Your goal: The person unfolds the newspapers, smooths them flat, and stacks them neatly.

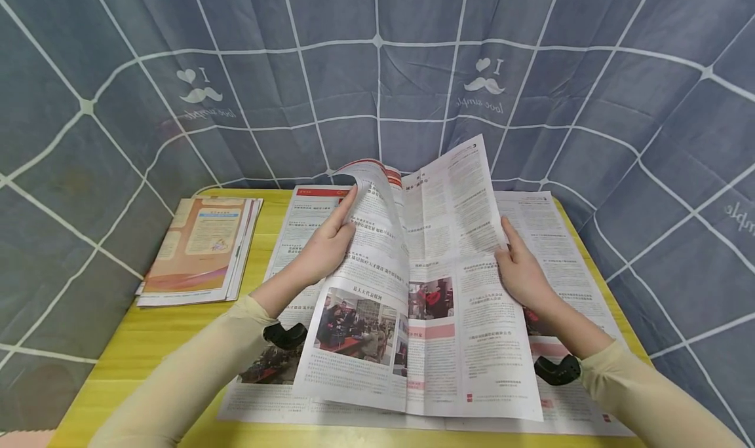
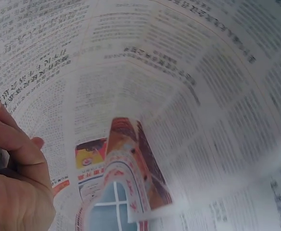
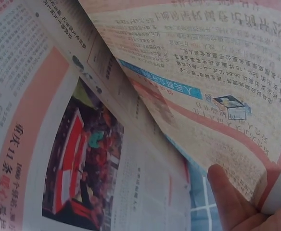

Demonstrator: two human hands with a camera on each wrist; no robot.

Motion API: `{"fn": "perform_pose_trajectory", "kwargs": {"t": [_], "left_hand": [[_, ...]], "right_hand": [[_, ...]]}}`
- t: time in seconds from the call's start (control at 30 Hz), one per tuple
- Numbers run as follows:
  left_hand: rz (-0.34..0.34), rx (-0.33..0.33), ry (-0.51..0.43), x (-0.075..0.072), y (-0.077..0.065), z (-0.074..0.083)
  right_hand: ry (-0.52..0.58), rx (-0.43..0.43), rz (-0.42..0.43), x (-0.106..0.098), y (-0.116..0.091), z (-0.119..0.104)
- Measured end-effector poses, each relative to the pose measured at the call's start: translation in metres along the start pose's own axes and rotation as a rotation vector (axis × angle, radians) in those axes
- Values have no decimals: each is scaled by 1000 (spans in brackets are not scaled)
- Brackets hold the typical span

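A newspaper [image 1: 486, 363] is held partly open and raised over another spread newspaper [image 1: 268, 399] on the table. My left hand [image 1: 324, 251] grips the left page at its outer edge, and that page bows inward. On the other side, my right hand [image 1: 522, 268] pinches the right page's outer edge between thumb and fingers. In the left wrist view, the left hand [image 2: 20, 178] is beside a curved printed sheet. The right wrist view has the right hand's fingers [image 3: 227, 195] against a tan-printed page, with a pink-banded page [image 3: 30, 125] further left.
A small stack of booklets [image 1: 197, 251] with an orange cover lies at the table's left. The yellow table [image 1: 126, 350] meets a blue-grey curtain [image 1: 330, 88] with white grid lines, which surrounds the back and sides.
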State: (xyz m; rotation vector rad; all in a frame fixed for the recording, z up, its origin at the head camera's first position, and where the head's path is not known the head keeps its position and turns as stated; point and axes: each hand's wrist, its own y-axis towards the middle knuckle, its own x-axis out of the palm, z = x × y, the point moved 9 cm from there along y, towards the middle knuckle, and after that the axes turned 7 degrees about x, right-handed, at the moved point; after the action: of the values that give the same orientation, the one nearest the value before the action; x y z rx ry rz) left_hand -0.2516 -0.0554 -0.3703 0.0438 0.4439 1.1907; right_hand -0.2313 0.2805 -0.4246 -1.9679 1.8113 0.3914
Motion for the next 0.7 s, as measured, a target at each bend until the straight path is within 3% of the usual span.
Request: {"fn": "perform_pose_trajectory", "kwargs": {"t": [0.2, 0.43, 0.53, 0.7], "left_hand": [[26, -48, 27, -23, -13, 1], [22, -86, 0, -45, -27, 1], [15, -67, -1, -52, -30, 2], [-10, -94, -45, -65, -41, 3]], "right_hand": [[52, -4, -27, -8, -2, -3], [-20, -52, -29, -24, -5, -13], [-48, -43, -22, -32, -6, -15], [-53, -31, -35, -43, -6, -14]]}}
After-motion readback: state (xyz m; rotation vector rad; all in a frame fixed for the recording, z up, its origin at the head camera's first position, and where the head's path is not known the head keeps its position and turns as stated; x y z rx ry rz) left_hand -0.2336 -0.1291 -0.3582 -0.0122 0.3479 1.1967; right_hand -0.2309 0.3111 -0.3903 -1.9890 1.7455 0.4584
